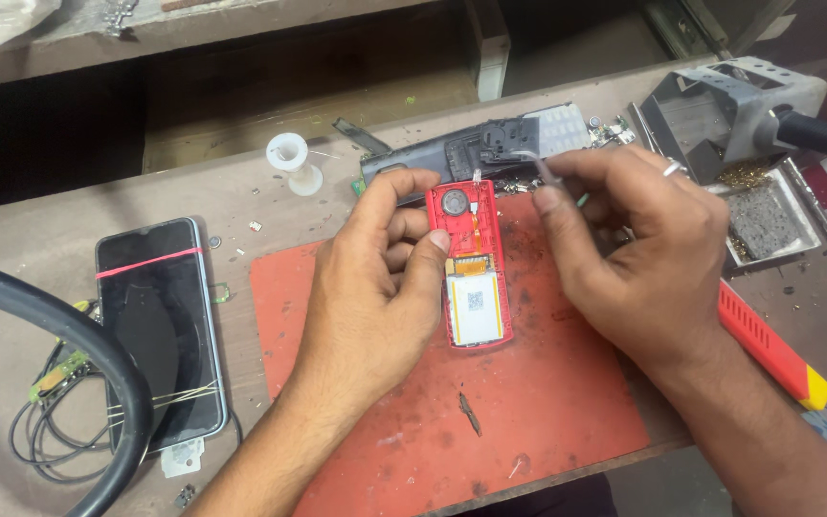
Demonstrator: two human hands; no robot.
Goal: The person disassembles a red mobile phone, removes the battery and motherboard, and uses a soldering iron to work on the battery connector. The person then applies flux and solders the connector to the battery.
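A small red phone [471, 263] lies open on a red work mat [528, 402], its back off, showing a round speaker at the top and a white battery lower down. My left hand [385, 278] grips the phone's left side, thumb against its edge. My right hand [634, 239], a ring on one finger, pinches thin metal tweezers [538, 165] whose bent tips reach the phone's top edge. A grey phone shell [461, 153] with a keypad lies just behind the red phone.
A black smartphone [160, 325] with a red band lies at left beside a thick black hose [98, 354] and loose wires. A white spool [291, 161] stands behind. At right sit a soldering iron stand [720, 105] and a red-handled tool [768, 347].
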